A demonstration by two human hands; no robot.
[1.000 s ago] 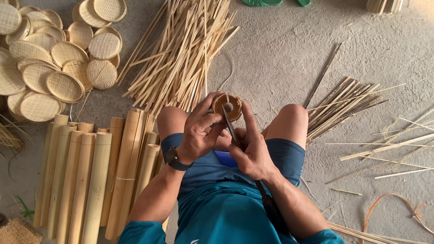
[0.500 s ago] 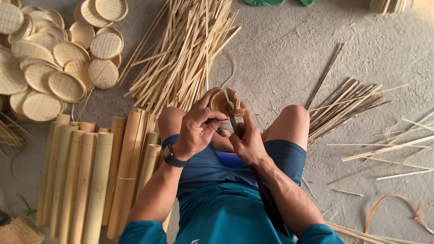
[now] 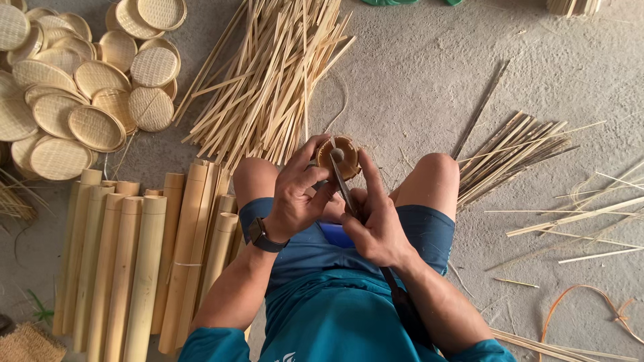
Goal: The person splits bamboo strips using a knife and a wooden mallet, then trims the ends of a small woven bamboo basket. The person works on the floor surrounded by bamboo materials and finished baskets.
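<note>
Both hands meet above the knees in my head view: left hand (image 3: 298, 198) curled around a small round bamboo piece (image 3: 339, 155), right hand (image 3: 376, 224) closed on a long knife (image 3: 343, 188) whose blade rests against it. Trimming appears underway; next, I judge, a controlled cut. Bamboo tubes (image 3: 134, 261) lie beside the left wrist.

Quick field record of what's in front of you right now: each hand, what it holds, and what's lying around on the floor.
left hand: grips the small round bamboo piece
right hand: holds a long knife, blade against the piece
left of legs: cut bamboo tubes
ahead: pile of bamboo strips
far left: woven round trays
right: thin bamboo slivers
</note>
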